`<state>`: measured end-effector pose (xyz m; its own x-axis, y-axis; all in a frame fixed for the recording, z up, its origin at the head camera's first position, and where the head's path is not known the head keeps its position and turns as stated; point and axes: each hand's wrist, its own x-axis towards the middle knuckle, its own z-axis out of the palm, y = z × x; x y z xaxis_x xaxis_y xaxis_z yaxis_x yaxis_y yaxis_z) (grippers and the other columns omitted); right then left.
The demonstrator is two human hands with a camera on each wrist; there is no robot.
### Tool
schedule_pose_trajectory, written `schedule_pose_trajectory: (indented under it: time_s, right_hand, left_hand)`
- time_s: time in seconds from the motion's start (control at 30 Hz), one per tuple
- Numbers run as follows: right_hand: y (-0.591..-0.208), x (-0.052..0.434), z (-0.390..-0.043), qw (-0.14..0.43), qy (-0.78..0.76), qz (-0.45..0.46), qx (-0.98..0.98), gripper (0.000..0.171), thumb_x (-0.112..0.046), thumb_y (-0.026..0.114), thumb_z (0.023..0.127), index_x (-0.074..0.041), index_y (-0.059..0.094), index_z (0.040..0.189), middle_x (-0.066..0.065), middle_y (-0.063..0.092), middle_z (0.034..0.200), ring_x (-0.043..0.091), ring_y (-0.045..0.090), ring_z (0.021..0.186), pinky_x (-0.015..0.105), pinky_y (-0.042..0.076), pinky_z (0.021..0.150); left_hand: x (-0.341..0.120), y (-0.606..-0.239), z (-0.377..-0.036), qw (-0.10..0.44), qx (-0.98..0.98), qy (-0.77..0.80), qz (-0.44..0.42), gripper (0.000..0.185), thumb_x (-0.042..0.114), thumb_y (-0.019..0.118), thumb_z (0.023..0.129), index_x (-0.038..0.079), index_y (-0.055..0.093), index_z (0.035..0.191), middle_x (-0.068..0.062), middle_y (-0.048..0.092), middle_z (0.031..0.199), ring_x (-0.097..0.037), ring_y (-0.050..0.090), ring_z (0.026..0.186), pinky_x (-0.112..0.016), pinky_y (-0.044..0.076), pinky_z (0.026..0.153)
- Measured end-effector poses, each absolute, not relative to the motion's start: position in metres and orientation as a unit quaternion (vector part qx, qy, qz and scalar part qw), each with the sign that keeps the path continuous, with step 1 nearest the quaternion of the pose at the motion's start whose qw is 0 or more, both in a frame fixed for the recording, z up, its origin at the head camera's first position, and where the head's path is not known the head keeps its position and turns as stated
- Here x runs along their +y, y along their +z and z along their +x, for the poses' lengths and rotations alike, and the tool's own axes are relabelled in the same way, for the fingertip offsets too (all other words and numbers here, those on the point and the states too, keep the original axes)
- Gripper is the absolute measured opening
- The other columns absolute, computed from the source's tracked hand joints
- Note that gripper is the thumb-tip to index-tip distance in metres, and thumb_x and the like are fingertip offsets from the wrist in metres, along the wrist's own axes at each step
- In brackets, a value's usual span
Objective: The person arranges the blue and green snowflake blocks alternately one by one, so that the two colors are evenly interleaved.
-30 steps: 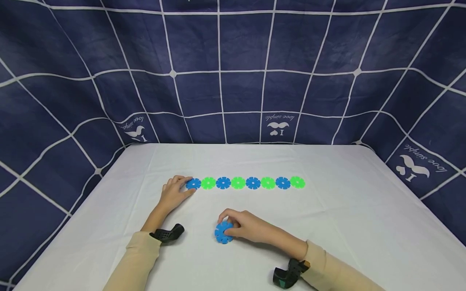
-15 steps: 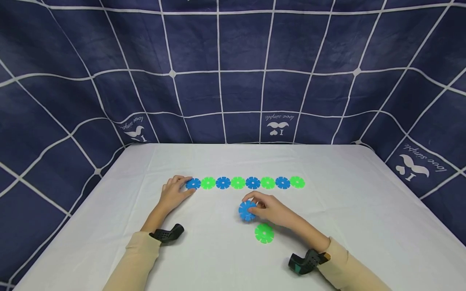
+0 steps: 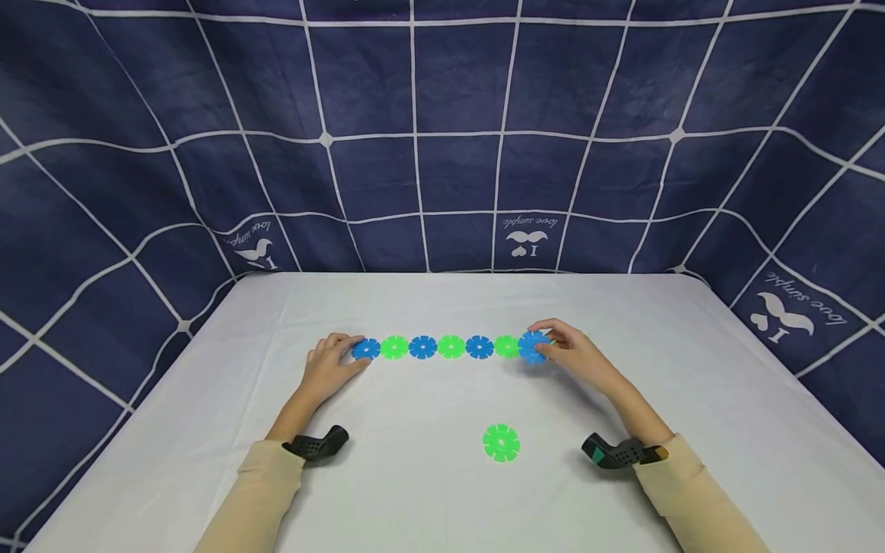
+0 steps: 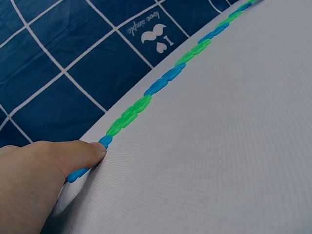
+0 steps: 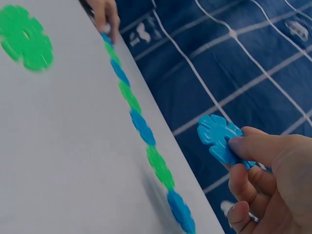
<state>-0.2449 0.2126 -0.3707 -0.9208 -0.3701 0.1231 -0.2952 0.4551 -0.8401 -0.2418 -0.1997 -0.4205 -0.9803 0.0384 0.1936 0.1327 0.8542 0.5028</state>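
Observation:
A row of blue and green plastic interlocking discs, notched like snowflakes, lies edge to edge on the table. My left hand (image 3: 328,369) holds the blue disc (image 3: 366,349) at the row's left end between thumb and index finger. My right hand (image 3: 584,361) pinches another blue disc (image 5: 217,132) by its edge, raised above the row's right end. In the head view this held disc hides the row's last blue disc (image 5: 180,211), which the right wrist view shows below it. The green disc at the far right end is mostly covered by the right hand.
A loose green disc (image 3: 501,443) lies nearer, between the two arms. The white tabletop (image 3: 415,491) ends at a dark blue gridded cloth (image 3: 456,177) behind and at the sides. Each wrist wears a black camera mount (image 3: 318,445).
My right hand has carried the blue disc away and to the right, from the near middle to above the row's right end, uncovering the loose green disc. The left hand stays put.

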Motion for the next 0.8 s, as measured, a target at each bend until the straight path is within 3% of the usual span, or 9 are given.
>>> schedule_pose_trajectory:
  time_s: [0.33, 0.57, 0.8]
  right_hand:
    - [-0.389, 0.264, -0.263, -0.024, -0.477, -0.102, 0.873, 0.038, -0.022, 0.054, 0.091, -0.007, 0.049, 0.125, 0.005, 0.053, 0.087, 0.008, 0.047, 0.068, 0.023, 0.042, 0.060]
    - [-0.412, 0.286, -0.267, -0.094, -0.451, -0.078, 0.884, 0.036, -0.020, 0.052, 0.092, -0.006, 0.049, 0.124, 0.008, 0.052, 0.084, 0.004, 0.041, 0.058, 0.020, 0.038, 0.053]
    - [-0.422, 0.293, -0.271, -0.128, -0.388, -0.041, 0.912, 0.035, -0.022, 0.051, 0.092, -0.006, 0.048, 0.123, 0.010, 0.051, 0.089, 0.007, 0.039, 0.070, 0.020, 0.033, 0.059]
  left_hand:
    - [-0.199, -0.420, -0.242, 0.084, -0.960, -0.263, -0.044, 0.054, 0.035, 0.060, 0.083, 0.007, 0.051, 0.128, -0.017, 0.048, 0.123, -0.033, 0.041, 0.113, -0.046, 0.028, 0.087]
    - [-0.200, -0.420, -0.241, 0.086, -0.959, -0.265, -0.045, 0.053, 0.035, 0.060, 0.083, 0.007, 0.051, 0.127, -0.018, 0.048, 0.123, -0.033, 0.041, 0.113, -0.046, 0.028, 0.087]
    - [-0.199, -0.419, -0.240, 0.087, -0.959, -0.266, -0.044, 0.053, 0.035, 0.060, 0.083, 0.007, 0.051, 0.127, -0.017, 0.048, 0.122, -0.032, 0.042, 0.111, -0.045, 0.029, 0.085]
